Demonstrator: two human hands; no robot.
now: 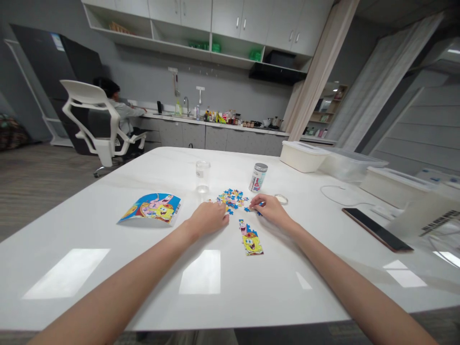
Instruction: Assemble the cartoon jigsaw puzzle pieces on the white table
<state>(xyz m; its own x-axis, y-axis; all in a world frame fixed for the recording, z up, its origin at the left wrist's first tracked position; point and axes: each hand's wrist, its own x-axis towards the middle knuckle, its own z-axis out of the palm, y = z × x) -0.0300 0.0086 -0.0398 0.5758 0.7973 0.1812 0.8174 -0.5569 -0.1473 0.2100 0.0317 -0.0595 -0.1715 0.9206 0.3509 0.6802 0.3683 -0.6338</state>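
Note:
A heap of loose jigsaw puzzle pieces [234, 195] lies mid-table. At its left edge rests my left hand [209, 218], fingers curled inward; its fingertips are largely hidden, so what they hold cannot be made out. My right hand [269, 209] is at the heap's right side, thumb and fingers pinched on a small puzzle piece [250, 207]. Between the hands and nearer to me lies a joined puzzle section [252, 242] with a yellow cartoon face and a pink one. A curved picture sheet [153, 209] with similar characters stands to the left.
Behind the heap stand a clear jar [202, 177] and a printed can [258, 177]. A ring-shaped lid [281, 199] lies beyond my right hand. Further right are a phone [375, 229], a cable and storage boxes [304, 156]. A person sits by the counter [172, 117], near a white chair [94, 115].

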